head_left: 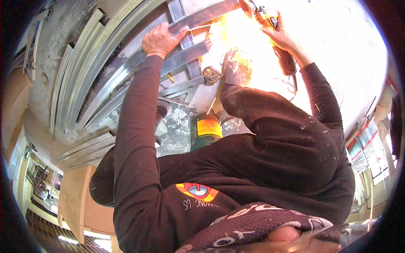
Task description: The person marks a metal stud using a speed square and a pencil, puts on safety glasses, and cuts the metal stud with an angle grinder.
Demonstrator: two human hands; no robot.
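Observation:
My left hand (162, 40) is closed on a long metal profile (206, 13), pressing near its middle with the thumb along the edge. In my right hand (283, 36) is a yellow and black angle grinder (287, 62). Its disc end meets the far right end of the profile, and a bright orange glare of sparks spreads below the contact. The glare hides the exact cut point. Another metal profile (185, 57) lies just below, on crosswise metal pieces. A tape measure (212, 74) rests near my boot (238, 69).
Several long metal profiles (78, 80) lie on the floor at left. A container with a yellow label (209, 128) stands between my legs. A metal set square (181, 87) and a small yellow item (170, 77) lie nearby. A wooden box (74, 194) stands lower left.

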